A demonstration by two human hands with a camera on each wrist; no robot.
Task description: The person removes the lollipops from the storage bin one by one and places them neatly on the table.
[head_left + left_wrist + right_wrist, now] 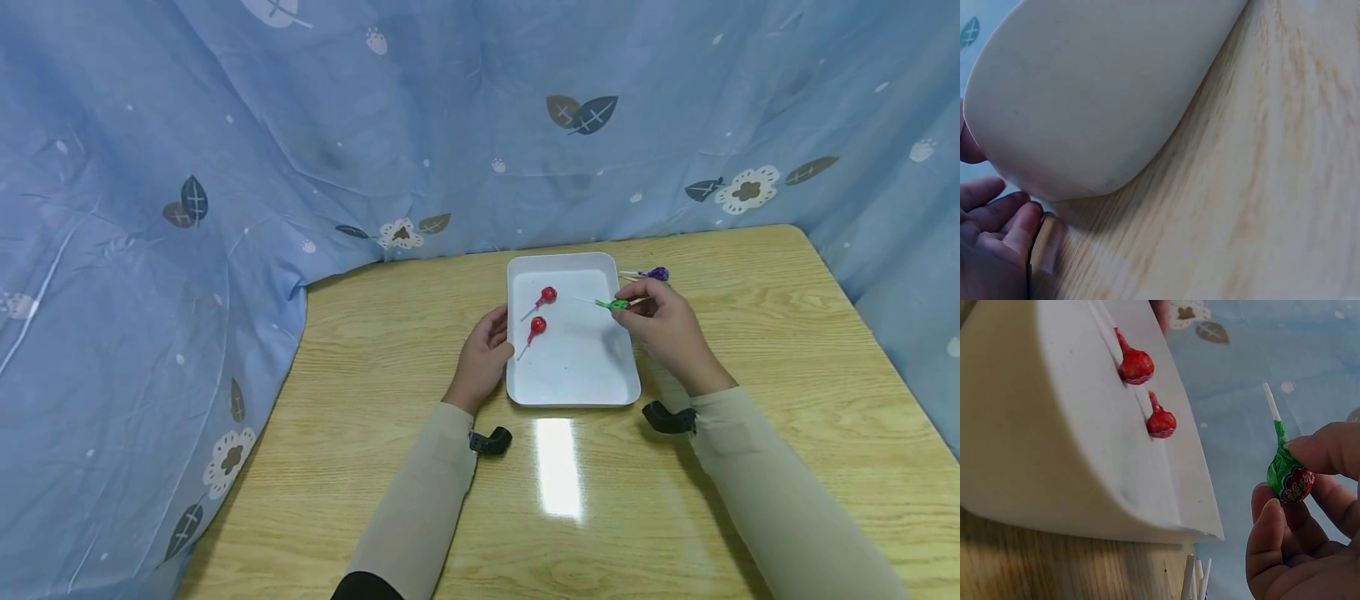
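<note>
In the head view my right hand (665, 327) is over the right rim of the white tray (573, 379). It pinches a lollipop in a green wrapper (615, 305) by the head, its white stick pointing left over the tray. The right wrist view shows thumb and fingertips on that green wrapper (1285, 469). Two red lollipops (549, 294) (537, 325) lie in the tray's left half, sticks slanting down to the left. My left hand (483, 354) grips the tray's left side, thumb at the rim and fingers along the outer wall.
A purple-wrapped lollipop (659, 273) lies on the wooden table (375, 358) just past the tray's right side. Several white sticks (1196, 581) show there in the right wrist view. A blue patterned cloth (465, 125) hangs behind the table and down its left side.
</note>
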